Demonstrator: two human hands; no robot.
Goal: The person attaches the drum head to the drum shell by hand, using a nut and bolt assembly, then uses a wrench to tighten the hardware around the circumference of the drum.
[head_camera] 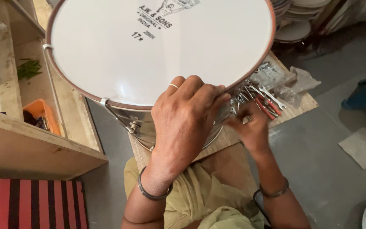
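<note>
A large drum (119,46) with a white head and a shiny metal shell stands on a low wooden board in front of me. My left hand (185,116) lies over the near rim of the drum, fingers curled onto the hoop; it wears a ring and a wrist bangle. My right hand (251,129) is lower, beside the shell's right side, blurred, with fingers pinched on something small I cannot make out. Just beyond it lie red-handled pliers (265,106) and a pile of metal hooks and wrenches (251,94).
A wooden shelf unit (34,140) stands at left with an orange tray (43,114) inside. A clear plastic bag (297,82) lies on the wooden board (293,108). Stacked drum heads (297,17) sit at the back right. A red-striped cloth (26,203) is at bottom left.
</note>
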